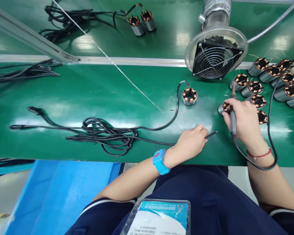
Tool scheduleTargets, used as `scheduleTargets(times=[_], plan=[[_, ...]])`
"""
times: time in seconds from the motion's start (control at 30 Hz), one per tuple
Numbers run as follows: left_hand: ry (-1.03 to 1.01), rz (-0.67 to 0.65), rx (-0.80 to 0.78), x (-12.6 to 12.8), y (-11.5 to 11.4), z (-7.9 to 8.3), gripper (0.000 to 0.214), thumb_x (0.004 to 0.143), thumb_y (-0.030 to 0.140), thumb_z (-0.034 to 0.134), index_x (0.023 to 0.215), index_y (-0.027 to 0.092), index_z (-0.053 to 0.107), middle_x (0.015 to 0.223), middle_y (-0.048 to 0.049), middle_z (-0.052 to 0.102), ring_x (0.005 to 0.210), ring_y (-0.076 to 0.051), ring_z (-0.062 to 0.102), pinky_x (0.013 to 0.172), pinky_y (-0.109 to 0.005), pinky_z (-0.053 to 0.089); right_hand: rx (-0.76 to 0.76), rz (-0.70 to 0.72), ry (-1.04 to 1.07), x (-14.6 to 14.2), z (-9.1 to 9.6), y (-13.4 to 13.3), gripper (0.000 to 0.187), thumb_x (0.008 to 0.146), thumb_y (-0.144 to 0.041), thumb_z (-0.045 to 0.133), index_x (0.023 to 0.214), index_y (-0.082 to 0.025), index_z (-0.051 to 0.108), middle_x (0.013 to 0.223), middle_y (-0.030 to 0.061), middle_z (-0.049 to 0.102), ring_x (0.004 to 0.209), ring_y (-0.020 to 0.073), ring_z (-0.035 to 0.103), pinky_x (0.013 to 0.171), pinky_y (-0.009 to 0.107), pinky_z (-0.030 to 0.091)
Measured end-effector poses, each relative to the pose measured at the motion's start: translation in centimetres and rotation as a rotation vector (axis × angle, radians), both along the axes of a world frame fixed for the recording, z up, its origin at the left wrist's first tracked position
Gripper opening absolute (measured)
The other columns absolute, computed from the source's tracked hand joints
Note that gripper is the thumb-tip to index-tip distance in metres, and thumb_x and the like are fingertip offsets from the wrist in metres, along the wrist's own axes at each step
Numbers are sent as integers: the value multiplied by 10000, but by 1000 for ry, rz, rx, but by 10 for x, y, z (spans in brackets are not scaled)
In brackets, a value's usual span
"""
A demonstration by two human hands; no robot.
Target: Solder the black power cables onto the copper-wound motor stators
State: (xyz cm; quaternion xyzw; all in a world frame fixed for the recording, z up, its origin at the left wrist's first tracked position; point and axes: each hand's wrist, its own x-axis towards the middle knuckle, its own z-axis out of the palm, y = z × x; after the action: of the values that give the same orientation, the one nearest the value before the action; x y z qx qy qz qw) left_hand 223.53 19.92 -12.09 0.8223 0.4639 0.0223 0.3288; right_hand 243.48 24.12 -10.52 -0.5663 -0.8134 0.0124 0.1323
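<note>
My left hand rests on the green bench and pinches the end of a thin black cable, whose tip sticks out to the right. A blue wrist strap sits on that arm. My right hand is closed round a grey soldering iron held tip-up; its black cord loops past my wrist. The same hand touches a small wound stator lying on its side. Another stator with a black lead stands alone just left of it.
Several copper-wound stators lie in rows at the right. A fume-extraction fan on a metal duct stands behind them. Tangled black cables cover the bench centre-left; two more stators lie at the back. A blue bin sits below.
</note>
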Motion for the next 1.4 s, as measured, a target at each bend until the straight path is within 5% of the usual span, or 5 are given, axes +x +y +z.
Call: scheduleTargets(times=[0.2, 0.57, 0.77, 1.27, 1.4], plan=[[-608, 356, -310, -21, 17, 26, 57, 832, 217, 579, 811, 169, 557, 600, 65, 433, 519, -67, 359, 498, -208, 300, 37, 123, 491, -10, 7, -31, 357, 893, -174, 547, 1236, -264, 509, 1000, 17, 697, 971, 213, 627, 891, 411, 487], [-833, 420, -408, -22, 19, 31, 126, 799, 254, 598, 869, 162, 549, 640, 53, 425, 531, -57, 353, 478, -200, 293, -142, 21, 1279, -45, 3, -35, 344, 848, -166, 633, 1163, -277, 549, 864, -18, 662, 780, 141, 653, 701, 288, 552], [-1136, 545, -540, -8, 24, 30, 55, 844, 206, 440, 892, 191, 462, 640, 51, 448, 532, -68, 451, 526, -208, 388, -308, 13, 1268, -50, 5, -35, 383, 827, -177, 634, 1180, -259, 511, 878, -16, 654, 747, 117, 644, 667, 247, 570], [-798, 187, -665, -15, 34, 48, 182, 917, 262, 444, 785, 158, 513, 673, 6, 582, 629, -90, 557, 628, -231, 449, -8, 58, 1137, -51, 4, -41, 372, 850, -164, 617, 1181, -301, 517, 840, -26, 608, 728, 137, 614, 704, 326, 551], [-815, 292, -628, -12, 42, 47, 91, 835, 197, 533, 754, 155, 534, 582, 54, 478, 516, -53, 430, 503, -183, 334, -27, 12, 1092, -51, 5, -41, 375, 860, -190, 614, 1200, -300, 499, 853, -20, 631, 758, 149, 637, 733, 337, 564]])
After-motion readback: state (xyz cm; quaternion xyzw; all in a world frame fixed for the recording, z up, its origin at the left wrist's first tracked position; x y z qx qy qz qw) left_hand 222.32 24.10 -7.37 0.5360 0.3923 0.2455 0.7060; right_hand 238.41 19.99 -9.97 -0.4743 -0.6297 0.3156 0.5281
